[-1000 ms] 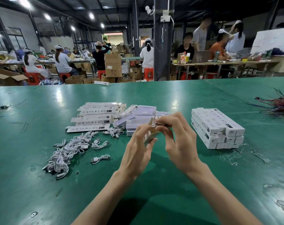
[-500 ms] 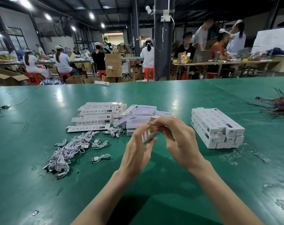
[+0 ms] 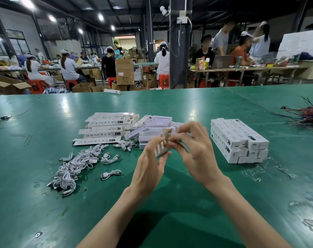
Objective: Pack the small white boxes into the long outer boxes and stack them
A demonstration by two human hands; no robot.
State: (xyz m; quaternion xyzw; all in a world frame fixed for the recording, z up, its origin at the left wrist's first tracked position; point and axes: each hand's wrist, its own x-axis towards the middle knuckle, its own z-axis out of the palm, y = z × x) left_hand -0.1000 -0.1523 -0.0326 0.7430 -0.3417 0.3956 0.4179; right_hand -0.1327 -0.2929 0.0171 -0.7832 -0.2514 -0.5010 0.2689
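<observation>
One long outer box [image 3: 162, 146] is held above the green surface [image 3: 170, 203], with its brown end flap open. The left hand [image 3: 148, 165] grips its body and the right hand [image 3: 197, 154] pinches the flap end. Just behind lies a heap of small white boxes [image 3: 157, 128], and flat outer boxes [image 3: 105, 127] wait at the left. A finished stack [image 3: 239, 140] stands at the right, so part is done, but much packing seems left.

Our left hand [image 3: 149, 165] and right hand [image 3: 197, 153] grip a long outer box [image 3: 162, 149] over the green table [image 3: 44, 203].
</observation>
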